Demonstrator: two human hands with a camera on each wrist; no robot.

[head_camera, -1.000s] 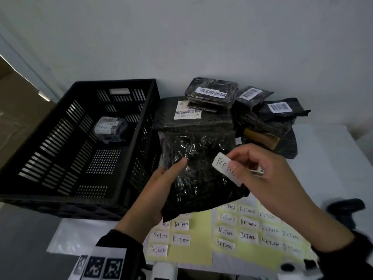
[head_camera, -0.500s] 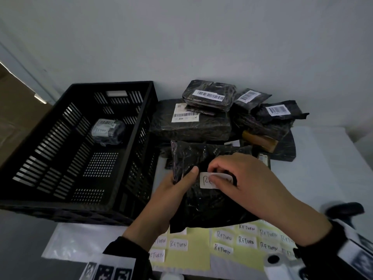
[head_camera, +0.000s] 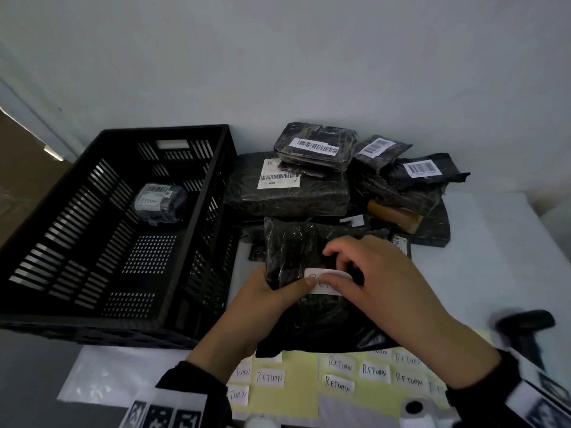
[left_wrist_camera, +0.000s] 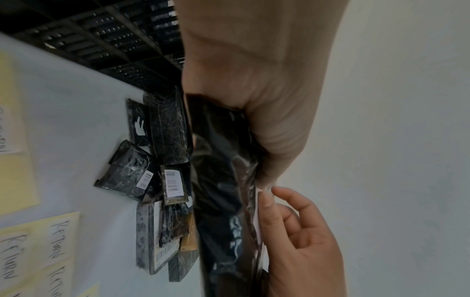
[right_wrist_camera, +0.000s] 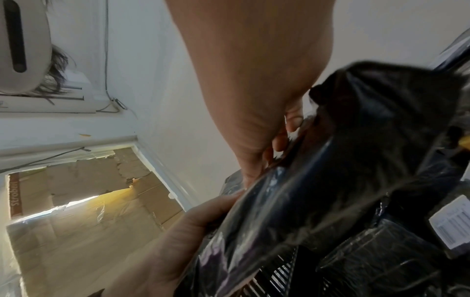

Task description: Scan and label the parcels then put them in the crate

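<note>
Pressing label (head_camera: pixel 324 282) flat with your right hand (head_camera: pixel 380 282), fingertips extended; left hand (head_camera: pixel 272 291) grips parcel (head_camera: pixel 296 251) edge, thumb on front. Crate (head_camera: pixel 102 230) lies left, nearer left hand.

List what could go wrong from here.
The label sits on crinkled, glossy wrap of the parcel, so it may crease or lift. The left hand alone grips the parcel's edge while the right hand presses, so the parcel could slip or tilt onto the label sheet.
</note>
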